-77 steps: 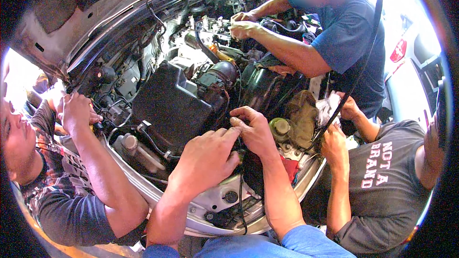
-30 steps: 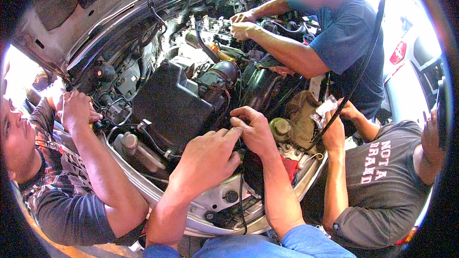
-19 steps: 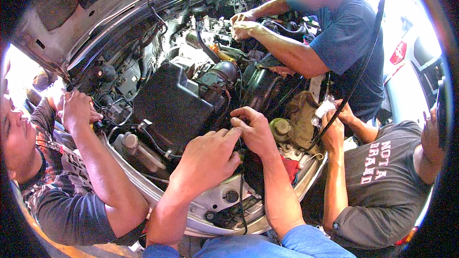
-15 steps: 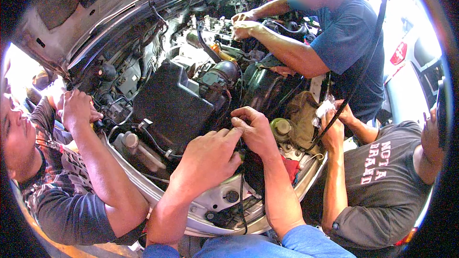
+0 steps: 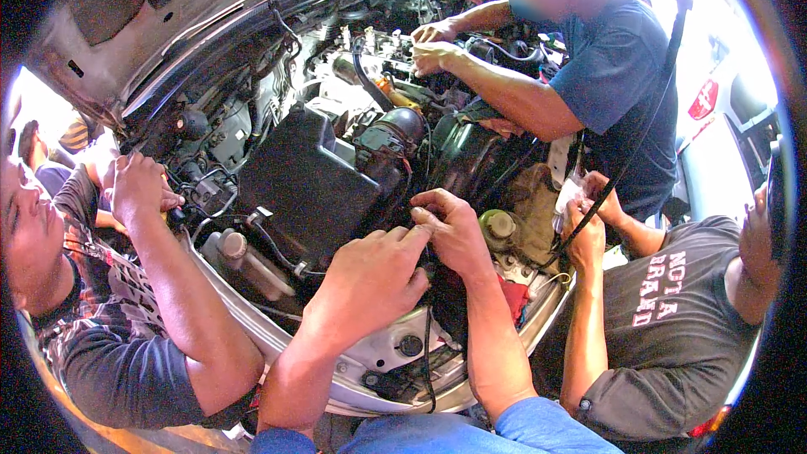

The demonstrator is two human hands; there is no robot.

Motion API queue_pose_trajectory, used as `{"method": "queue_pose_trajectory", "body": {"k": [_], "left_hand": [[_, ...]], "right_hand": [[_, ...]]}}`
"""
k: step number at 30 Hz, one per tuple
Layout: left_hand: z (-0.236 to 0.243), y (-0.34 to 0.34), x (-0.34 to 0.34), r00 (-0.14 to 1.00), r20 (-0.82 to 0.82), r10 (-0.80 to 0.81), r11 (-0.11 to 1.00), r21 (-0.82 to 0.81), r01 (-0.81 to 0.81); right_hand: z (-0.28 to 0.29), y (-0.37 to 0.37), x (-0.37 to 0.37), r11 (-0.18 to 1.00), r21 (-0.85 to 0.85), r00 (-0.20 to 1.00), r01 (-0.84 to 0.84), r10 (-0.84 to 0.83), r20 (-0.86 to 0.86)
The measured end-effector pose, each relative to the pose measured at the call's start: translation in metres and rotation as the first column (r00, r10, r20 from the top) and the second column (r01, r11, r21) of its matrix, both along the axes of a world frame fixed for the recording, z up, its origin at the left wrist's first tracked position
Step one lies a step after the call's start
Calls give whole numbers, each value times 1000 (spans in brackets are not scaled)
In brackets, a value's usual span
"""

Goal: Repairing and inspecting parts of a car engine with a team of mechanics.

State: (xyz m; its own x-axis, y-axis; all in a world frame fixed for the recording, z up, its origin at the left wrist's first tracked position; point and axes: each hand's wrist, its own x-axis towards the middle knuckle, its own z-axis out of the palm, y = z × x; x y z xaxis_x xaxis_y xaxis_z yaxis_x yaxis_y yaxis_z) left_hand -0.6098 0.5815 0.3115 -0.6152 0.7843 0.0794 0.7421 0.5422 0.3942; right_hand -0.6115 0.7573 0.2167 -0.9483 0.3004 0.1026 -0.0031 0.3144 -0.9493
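Over the front of an open engine bay, my left hand (image 5: 370, 277) and my right hand (image 5: 456, 234) meet with fingers bent and fingertips pinched together. Whatever they hold, if anything, is hidden between the fingers. Beneath them a thin black cable (image 5: 427, 349) hangs down over the silver front panel (image 5: 395, 328); whether it reaches my fingers cannot be made out. Just beyond my left hand stands a large black plastic box (image 5: 294, 176). A reservoir with a pale round cap (image 5: 500, 224) sits right of my right hand, beside a brown cloth (image 5: 535, 206).
A person at the left (image 5: 139, 193) grips something by the bay's edge. Another (image 5: 433, 49) leans over the engine at the back, and a third, at right, holds a whitish item (image 5: 570, 192). A white capped tank (image 5: 252, 265) and a red cloth (image 5: 514, 296) lie near my forearms.
My hands stay pinched together in nearly the same place. The person on the right has shifted the whitish item slightly lower. The view has moved a little.
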Motion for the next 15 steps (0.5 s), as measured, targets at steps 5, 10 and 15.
{"method": "queue_pose_trajectory", "body": {"k": [5, 10, 15], "left_hand": [[1, 0, 0, 1000, -3, -2, 1000, 1, 2], [1, -1, 0, 1000, -5, 2, 1000, -8, -2], [-1, 0, 1, 1000, -12, 5, 999, 40, -5]], "right_hand": [[-1, 1, 0, 1000, 8, 999, -16, 16, -34], [-1, 1, -1, 999, 31, 999, -12, 13, -38], [-1, 1, -1, 1000, 1, 1000, -6, 6, -4]]}}
